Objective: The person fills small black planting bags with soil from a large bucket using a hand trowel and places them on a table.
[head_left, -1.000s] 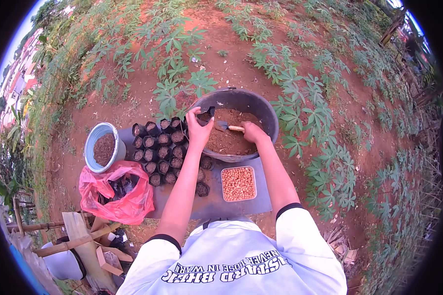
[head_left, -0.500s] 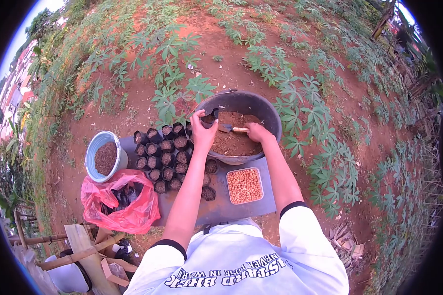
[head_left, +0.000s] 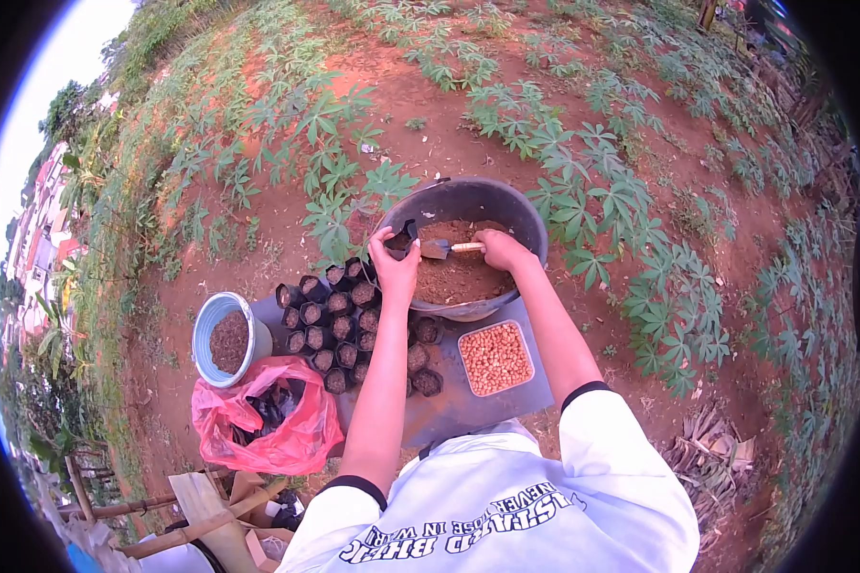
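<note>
Inside the rim of a large dark tub (head_left: 530, 215) of brown soil (head_left: 454, 279), my left hand (head_left: 397, 263) is closed on a small black plastic bag (head_left: 404, 235). My right hand (head_left: 499, 248) grips the light wooden handle of a small trowel (head_left: 466, 247). The trowel's metal blade (head_left: 436, 249) lies beside my left fingers, near the bag's opening. Several soil-filled black bags (head_left: 339, 303) stand in rows left of the tub, partly behind my left forearm. A clear square box of orange-yellow grains (head_left: 496, 358) sits below the tub.
On the left stand a light blue bucket of dark soil (head_left: 230, 344) and a pink plastic bag (head_left: 306, 441) with black plastic inside. Everything rests on or beside a grey board (head_left: 430, 415). Leafy plants (head_left: 602, 205) grow beyond the tub; wooden pieces (head_left: 205, 520) lie lower left.
The view has shifted, so the bucket, pink bag and grain box appear farther right and lower. The trowel blade now appears slightly nearer the black bag's opening.
</note>
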A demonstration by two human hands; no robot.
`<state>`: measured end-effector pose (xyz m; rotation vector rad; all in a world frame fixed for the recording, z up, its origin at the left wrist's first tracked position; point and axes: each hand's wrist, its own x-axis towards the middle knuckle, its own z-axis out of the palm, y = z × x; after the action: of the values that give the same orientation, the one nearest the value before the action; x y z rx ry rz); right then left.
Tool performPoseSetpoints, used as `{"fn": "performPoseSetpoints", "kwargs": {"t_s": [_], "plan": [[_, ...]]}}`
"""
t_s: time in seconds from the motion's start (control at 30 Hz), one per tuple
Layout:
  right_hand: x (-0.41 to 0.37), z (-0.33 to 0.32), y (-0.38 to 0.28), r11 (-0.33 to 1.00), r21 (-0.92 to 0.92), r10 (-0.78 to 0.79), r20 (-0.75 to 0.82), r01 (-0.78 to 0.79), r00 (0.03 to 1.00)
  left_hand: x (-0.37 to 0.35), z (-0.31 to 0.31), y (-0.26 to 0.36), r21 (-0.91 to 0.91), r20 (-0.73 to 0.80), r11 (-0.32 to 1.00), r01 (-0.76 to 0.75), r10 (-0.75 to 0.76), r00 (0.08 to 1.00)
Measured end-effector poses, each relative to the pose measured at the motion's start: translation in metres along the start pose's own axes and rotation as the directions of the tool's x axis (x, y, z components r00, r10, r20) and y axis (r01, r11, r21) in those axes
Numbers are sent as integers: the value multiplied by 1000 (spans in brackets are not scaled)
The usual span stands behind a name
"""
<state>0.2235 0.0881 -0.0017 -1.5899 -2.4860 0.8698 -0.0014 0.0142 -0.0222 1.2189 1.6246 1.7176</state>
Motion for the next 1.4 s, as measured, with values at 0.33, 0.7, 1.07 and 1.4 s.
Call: {"fn": "performPoseSetpoints", "kwargs": {"t_s": [0.33,0.7,1.07,1.4], "plan": [[-55,-48,-6,983,31,-174,-121,179,977,-4,1,9,20,-83,999,-26,27,996],[-99,-122,-18,977,120,-163,-115,177,980,-11,-1,36,179,-39,981,-72,80,996],[-106,-152,-71,980,111,-168,10,165,986,-12,0,34,245,-17,956,-161,171,985],[-73,-141,-73,935,-48,-348,80,352,934,-13,-1,40,262,-2,950,-170,177,984]]}}
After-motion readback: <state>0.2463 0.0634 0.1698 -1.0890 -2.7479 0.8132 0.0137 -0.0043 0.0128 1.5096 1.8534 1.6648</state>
